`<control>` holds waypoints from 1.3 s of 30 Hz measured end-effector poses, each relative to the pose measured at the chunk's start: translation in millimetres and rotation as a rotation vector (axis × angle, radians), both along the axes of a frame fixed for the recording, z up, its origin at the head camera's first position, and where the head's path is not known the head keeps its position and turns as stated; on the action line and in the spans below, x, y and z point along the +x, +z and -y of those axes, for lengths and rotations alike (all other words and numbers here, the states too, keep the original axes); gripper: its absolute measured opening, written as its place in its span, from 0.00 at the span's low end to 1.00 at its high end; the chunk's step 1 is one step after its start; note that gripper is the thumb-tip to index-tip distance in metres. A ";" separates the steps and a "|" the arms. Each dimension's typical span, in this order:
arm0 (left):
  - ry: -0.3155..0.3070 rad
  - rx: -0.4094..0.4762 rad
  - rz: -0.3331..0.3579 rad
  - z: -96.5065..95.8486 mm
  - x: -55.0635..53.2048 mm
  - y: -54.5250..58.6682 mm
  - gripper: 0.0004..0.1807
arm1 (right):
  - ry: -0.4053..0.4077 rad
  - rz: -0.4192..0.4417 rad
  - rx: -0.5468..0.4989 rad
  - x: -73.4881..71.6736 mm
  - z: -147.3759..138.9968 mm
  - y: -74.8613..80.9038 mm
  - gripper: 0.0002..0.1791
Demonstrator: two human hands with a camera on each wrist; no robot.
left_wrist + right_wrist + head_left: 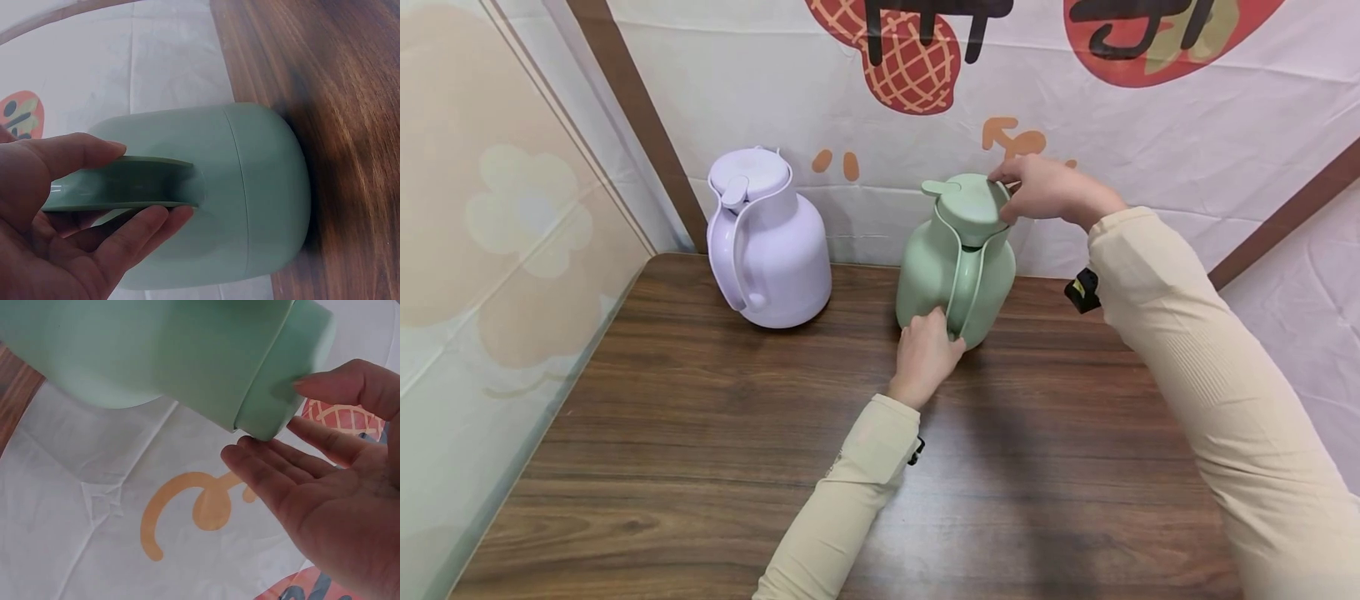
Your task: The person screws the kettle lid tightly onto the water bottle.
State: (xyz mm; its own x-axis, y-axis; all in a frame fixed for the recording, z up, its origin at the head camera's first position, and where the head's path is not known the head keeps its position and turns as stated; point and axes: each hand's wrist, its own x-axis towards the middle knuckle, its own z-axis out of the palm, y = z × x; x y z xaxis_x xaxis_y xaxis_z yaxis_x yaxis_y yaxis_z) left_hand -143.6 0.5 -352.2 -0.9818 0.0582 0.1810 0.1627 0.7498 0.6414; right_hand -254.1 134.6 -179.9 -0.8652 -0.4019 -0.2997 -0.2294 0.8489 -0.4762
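Note:
A pale green thermos jug [921,267] stands upright near the table's back edge, its handle [972,279] facing me. My left hand [922,352] grips the lower part of that handle; in the left wrist view the thumb lies along one side and the fingertips [150,225] along the other. At the top, my right hand [1047,190] holds the right side of the round lid [973,202]. The right wrist view has the thumb on one side of the lid [281,387] and the fingertips at its edge. A small lever points left from the lid.
To the left stands a lilac thermos jug [786,258] with its lid on. Both jugs are on a dark wooden table [700,467]. Behind is a white printed cloth [700,83], close to the green jug; another cloth [505,250] hangs along the left side.

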 end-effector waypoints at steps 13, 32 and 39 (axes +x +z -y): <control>-0.004 0.013 0.006 -0.2 -0.3 -0.6 0.13 | 0.009 -0.012 -0.033 -2.4 -3.1 -5.6 0.37; 0.007 -0.009 -0.007 0.0 0.4 0.5 0.13 | 0.028 -0.150 0.068 6.2 1.6 -4.3 0.23; 0.005 -0.007 -0.005 -0.1 -0.5 -0.1 0.13 | 0.000 -0.158 0.096 8.5 2.7 -2.6 0.21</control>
State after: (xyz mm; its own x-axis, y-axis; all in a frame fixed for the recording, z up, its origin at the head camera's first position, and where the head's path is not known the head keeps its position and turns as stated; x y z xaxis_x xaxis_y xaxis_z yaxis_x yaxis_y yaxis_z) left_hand -144.1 0.6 -352.3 -0.9812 0.0544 0.1852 0.1617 0.7553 0.6351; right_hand -245.6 131.8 -182.4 -0.9045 -0.3782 -0.1971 -0.2951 0.8887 -0.3510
